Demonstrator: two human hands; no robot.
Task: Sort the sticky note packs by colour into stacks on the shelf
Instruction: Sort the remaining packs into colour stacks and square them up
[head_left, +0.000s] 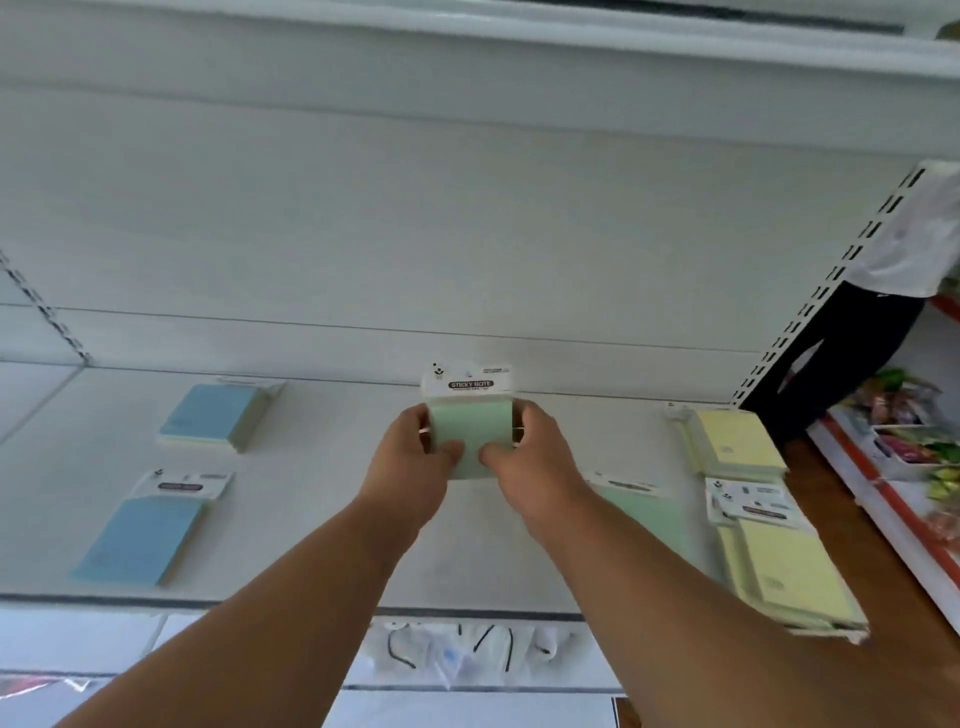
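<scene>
We've got the green sticky note pack (470, 431) at frame centre over the shelf (322, 467), left hand (410, 467) and right hand (524, 462) both curled round its side edges, thumbs on its face. Another green pack (644, 514) lies lower right, partly behind the right forearm. Risk, as we see it: setting it down mid-shelf starts a stray green pile, or the arm nudges the yellow stacks (779, 561) at right.
</scene>
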